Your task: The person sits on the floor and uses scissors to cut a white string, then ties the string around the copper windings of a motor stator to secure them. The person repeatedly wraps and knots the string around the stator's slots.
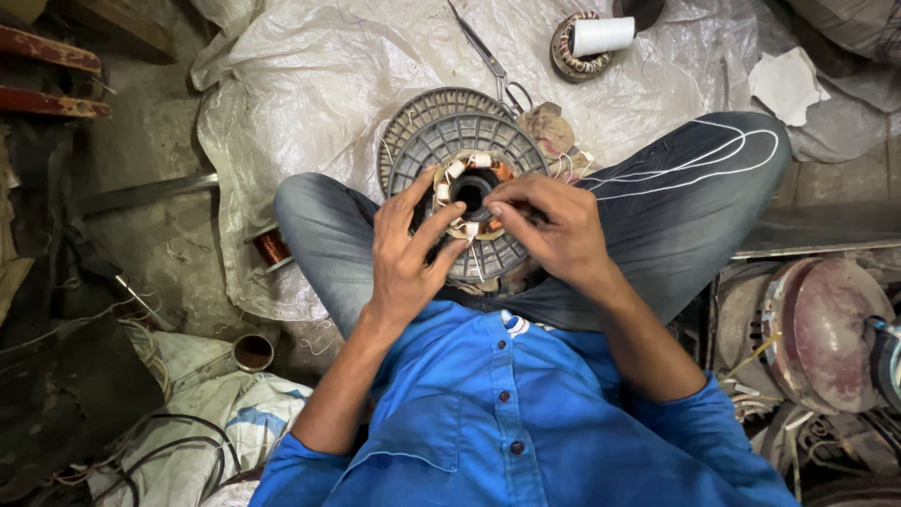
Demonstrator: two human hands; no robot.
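Head view: our left hand point(404, 253) braces the stator point(469, 192), fingers spread; right hand point(554, 225) pinches thread point(685, 169). We advise keeping tension even.

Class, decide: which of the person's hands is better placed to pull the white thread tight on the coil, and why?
Probably the right hand: its fingertips pinch at the coil where the white thread trails off over the right knee. The left hand steadies the stator.

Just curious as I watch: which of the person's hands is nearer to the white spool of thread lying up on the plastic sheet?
Right. The right hand lies below the white spool of thread; the left hand is farther down-left.
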